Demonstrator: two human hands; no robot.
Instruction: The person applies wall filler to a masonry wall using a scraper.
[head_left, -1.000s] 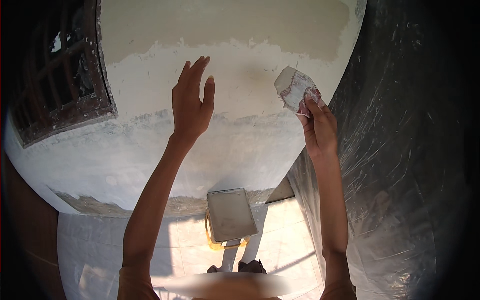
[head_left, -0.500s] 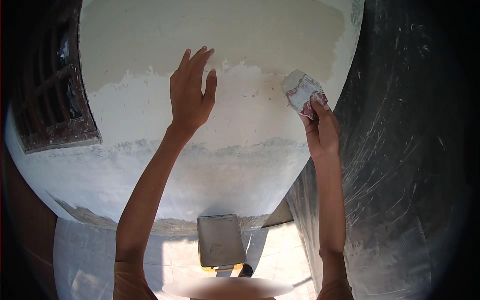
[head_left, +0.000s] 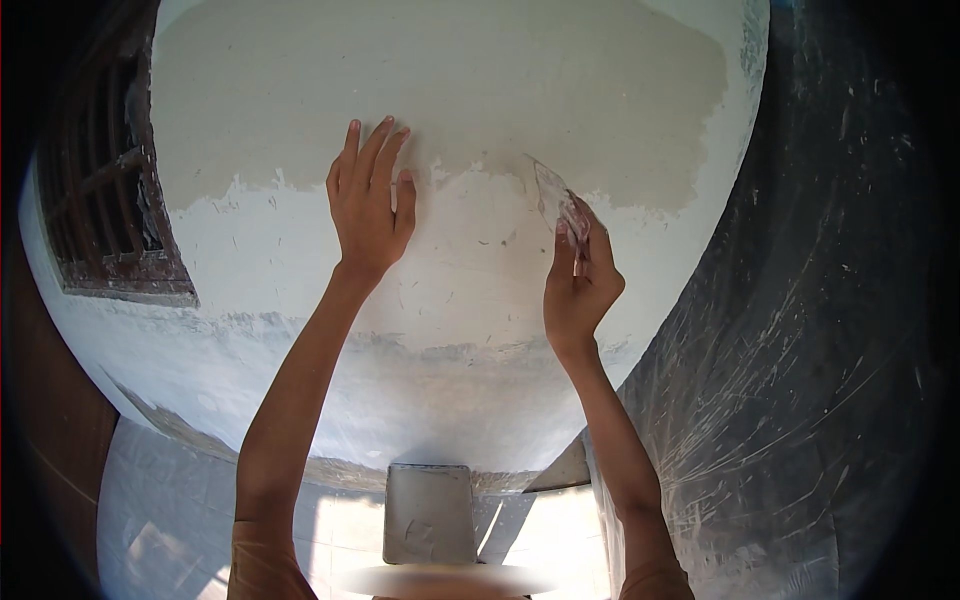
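Observation:
In front of me rises a wall point(head_left: 455, 265), white and scuffed in its middle, with a beige-grey damp-looking coat point(head_left: 440, 80) across the upper part that ends in a ragged lower edge. My right hand point(head_left: 583, 290) grips a putty knife point(head_left: 556, 205), its wide blade smeared with white and tilted edge-on against the wall near that ragged edge. My left hand point(head_left: 370, 210) is raised with fingers spread, at the wall just left of centre. Whether its fingertips touch the surface I cannot tell.
A brown-framed barred window point(head_left: 115, 190) is set in the wall at the left. Dark scratched, splashed sheeting point(head_left: 760, 400) hangs along the right. Below, a grey rectangular tray or lid point(head_left: 430, 515) stands on the pale tiled floor point(head_left: 345, 530), partly sunlit.
My right hand has swung left and turned, bringing the putty knife from flat-facing to edge-on at the wall. My left hand has shifted slightly down, fingers still spread. The view has tilted up a little.

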